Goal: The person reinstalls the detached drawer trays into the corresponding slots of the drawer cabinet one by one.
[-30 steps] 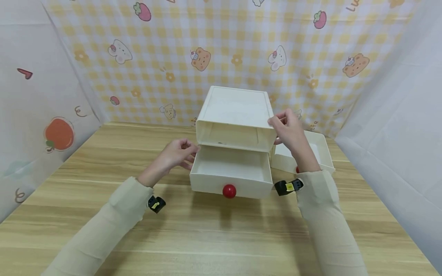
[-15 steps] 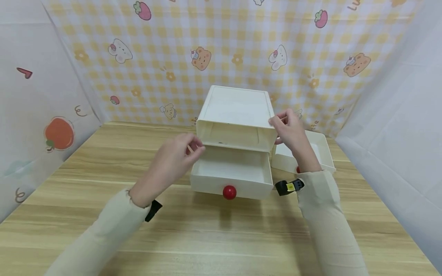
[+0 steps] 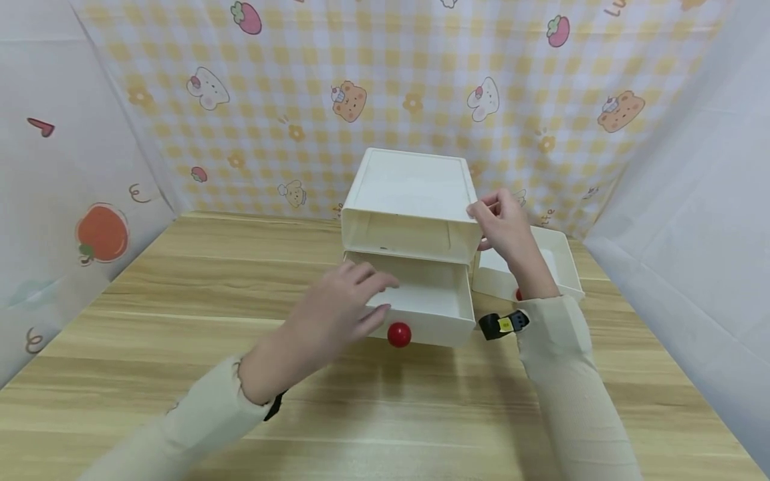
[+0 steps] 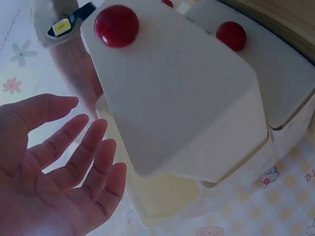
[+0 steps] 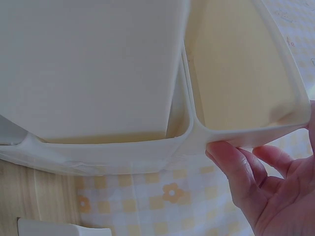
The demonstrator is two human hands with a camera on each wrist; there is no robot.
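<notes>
Over the pulled-out drawer [image 3: 415, 304], left hand [image 3: 337, 314] spread flat; right hand [image 3: 502, 227] gripping cabinet [image 3: 409, 200] corner, fingertips hidden.

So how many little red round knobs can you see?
2. One red round knob is on the front of the pulled-out white plastic drawer. Another red knob peeks out beside the right wrist, on the separate drawer. More may be hidden.
</notes>
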